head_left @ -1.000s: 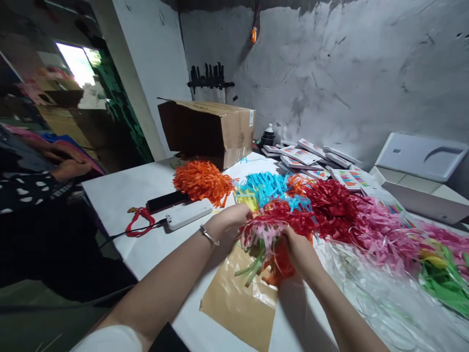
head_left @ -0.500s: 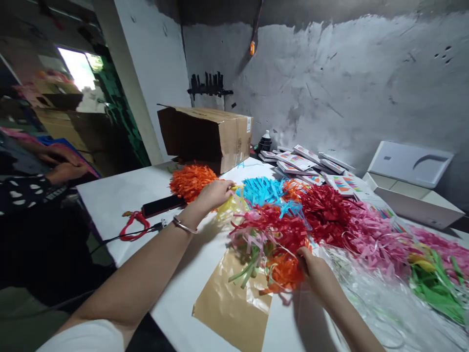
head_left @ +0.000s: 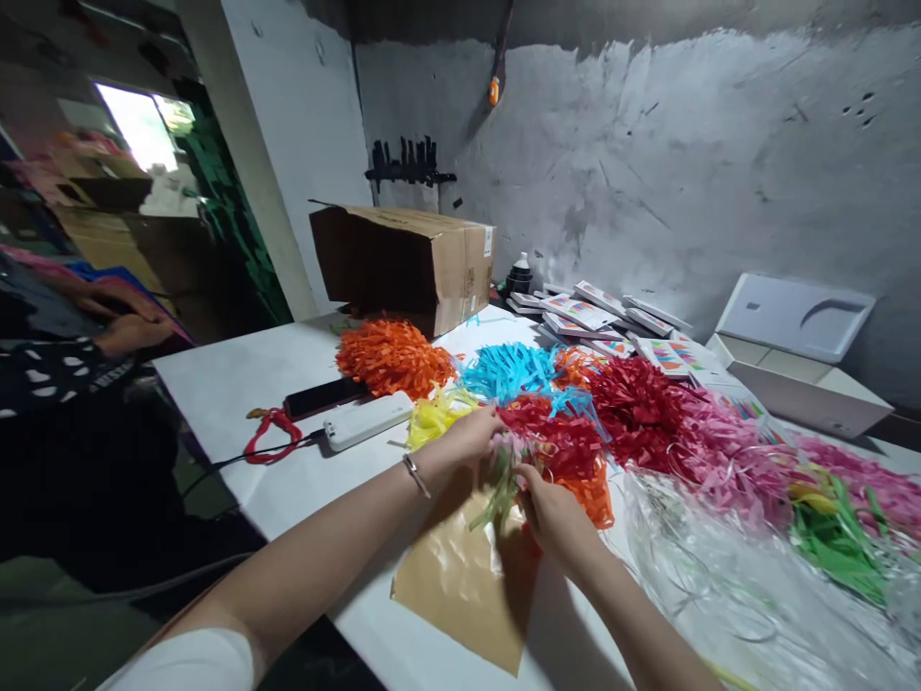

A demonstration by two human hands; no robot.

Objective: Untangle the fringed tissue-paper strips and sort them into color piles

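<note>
My left hand (head_left: pixel 476 434) is closed on pink and green paper fringe (head_left: pixel 495 499) above the table. Beside it, my right hand (head_left: pixel 551 504) pinches the lower part of the same fringe, its fingertips partly hidden. Red fringe (head_left: pixel 565 437) and orange fringe (head_left: pixel 588 494) lie right behind and beside my hands. A bunch of yellow strips (head_left: pixel 438 413) rests left of my left wrist. Beneath both hands is a shiny tan sheet (head_left: pixel 467 595). Blue fringe (head_left: pixel 510 369) and a full orange bunch (head_left: pixel 392 355) lie farther back.
An open cardboard box (head_left: pixel 460 269) lies on its side behind. Flat printed boxes (head_left: pixel 579 309) are heaped beside it. Clear plastic bags (head_left: pixel 705 566) spread at right, near an open white box (head_left: pixel 798 384). A white device (head_left: pixel 366 420) with a cable lies left. Another person's hand (head_left: pixel 136 331) shows far left.
My left hand has left the yellow strips and moved right and down to the pink and green fringe. My right hand has moved left to meet it. The white device has come into view.
</note>
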